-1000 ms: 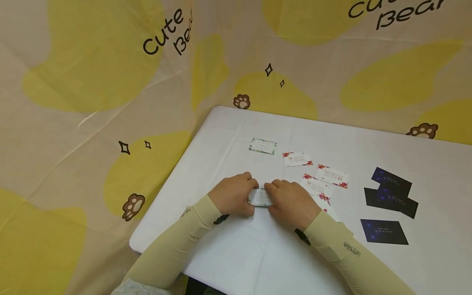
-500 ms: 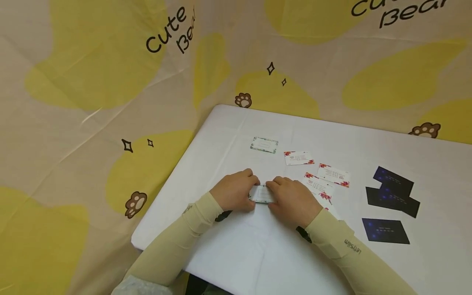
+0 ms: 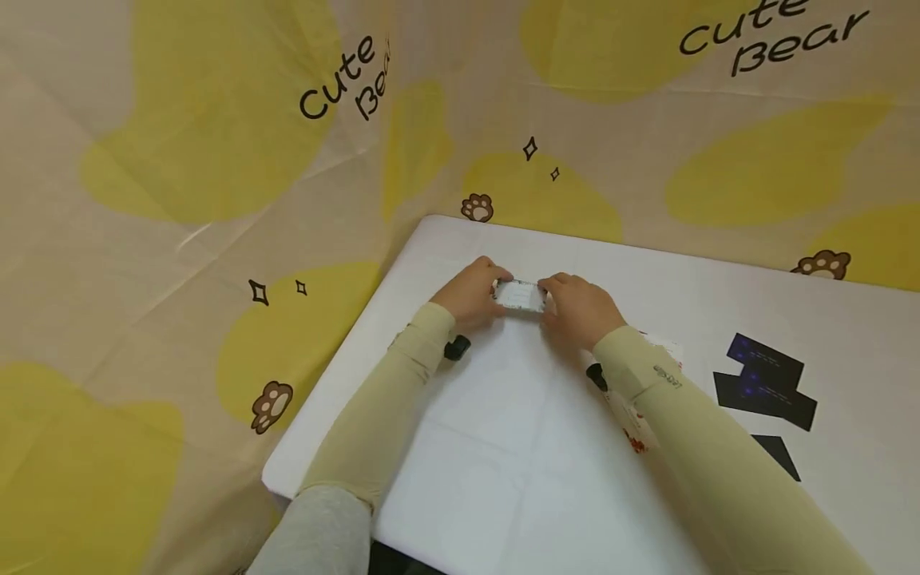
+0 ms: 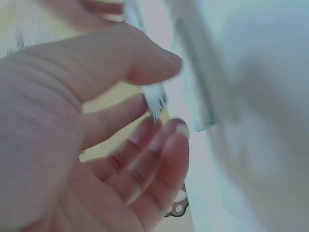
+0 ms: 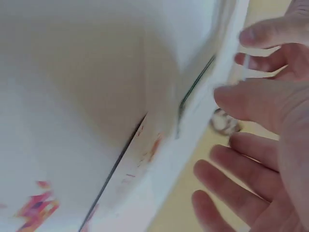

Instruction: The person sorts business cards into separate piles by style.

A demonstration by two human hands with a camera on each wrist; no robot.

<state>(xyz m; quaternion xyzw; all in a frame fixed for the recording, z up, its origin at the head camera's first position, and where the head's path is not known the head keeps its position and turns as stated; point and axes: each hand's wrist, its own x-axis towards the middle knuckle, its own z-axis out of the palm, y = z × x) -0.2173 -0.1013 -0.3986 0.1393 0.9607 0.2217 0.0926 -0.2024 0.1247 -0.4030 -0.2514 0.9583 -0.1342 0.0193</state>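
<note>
A white business card with a leafy green border [image 3: 521,295] is raised over the far part of the table, held by its two ends; I cannot tell whether more than one card is there. My left hand [image 3: 470,294] pinches its left end, thumb on the near side. At its right end my right hand [image 3: 584,307] grips it between thumb and fingers. Below it, a second green-bordered business card [image 5: 195,84] lies on the table; in the head view the hands and the raised card cover it. The left wrist view is blurred.
White business cards with red flowers [image 3: 634,431] lie partly hidden under my right forearm. Several dark blue business cards [image 3: 769,371] overlap on the right of the white table [image 3: 460,447]. A patterned cloth [image 3: 287,200] hangs behind and left.
Both hands have moved away from me, lifting the green-bordered card from the table's middle to above the second one. My right arm now covers parts of the red-flowered and dark cards.
</note>
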